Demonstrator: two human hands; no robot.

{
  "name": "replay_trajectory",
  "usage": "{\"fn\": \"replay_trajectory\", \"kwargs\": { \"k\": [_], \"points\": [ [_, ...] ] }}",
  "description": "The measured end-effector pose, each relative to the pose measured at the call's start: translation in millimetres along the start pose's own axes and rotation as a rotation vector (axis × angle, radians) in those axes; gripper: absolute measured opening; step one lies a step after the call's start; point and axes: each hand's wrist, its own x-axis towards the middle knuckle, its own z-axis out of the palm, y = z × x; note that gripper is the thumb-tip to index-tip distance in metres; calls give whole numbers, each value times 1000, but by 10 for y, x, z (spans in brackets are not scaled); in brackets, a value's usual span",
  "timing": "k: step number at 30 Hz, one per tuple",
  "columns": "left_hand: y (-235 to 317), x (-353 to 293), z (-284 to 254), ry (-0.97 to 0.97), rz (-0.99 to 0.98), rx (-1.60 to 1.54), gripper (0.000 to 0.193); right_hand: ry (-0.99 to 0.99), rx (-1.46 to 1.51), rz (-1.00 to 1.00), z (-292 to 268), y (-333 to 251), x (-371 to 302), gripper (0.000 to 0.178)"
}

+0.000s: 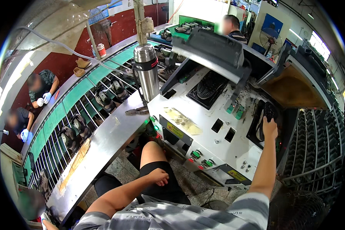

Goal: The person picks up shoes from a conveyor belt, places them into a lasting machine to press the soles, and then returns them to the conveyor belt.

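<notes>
My right arm reaches forward to the open right bay of a white machine (234, 153). There my right hand (270, 128) is closed on the edge of a black shoe sole (270, 110), its patterned face up; a pale edge shows beside my fingers. In the other bay a second dark sole (207, 87) lies on a black pad under a raised cover (207, 48). My left hand (158, 176) rests over my thigh, fingers loosely curled, with nothing visible in it.
On the left, a metal bench (103, 147) borders a roller rack holding several shoes (105, 99) and a green conveyor (71, 96). A steel flask (147, 76) stands beside the machine. A raised lid (295, 82) and a black rack (314, 145) are at right. Several people work nearby.
</notes>
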Motion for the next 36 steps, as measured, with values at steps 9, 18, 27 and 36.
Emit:
{"fn": "replay_trajectory", "kwargs": {
  "k": [9, 18, 27, 36],
  "points": [
    [968, 509, 1017, -149, 823, 686, 33, 575, 1033, 644, 477, 1756, -2509, 29],
    [1210, 804, 885, -46, 896, 603, 23, -156, 1385, 953, 885, 2306, -3213, 18],
    [-822, -389, -1361, 1180, 486, -65, 25, -8, 887, -837, 578, -1432, -3172, 14],
    [-3359, -1567, -2091, 1896, 65, -324, 16, -4, 5, -190, 444, -3815, -1003, 81]
  ]
}}
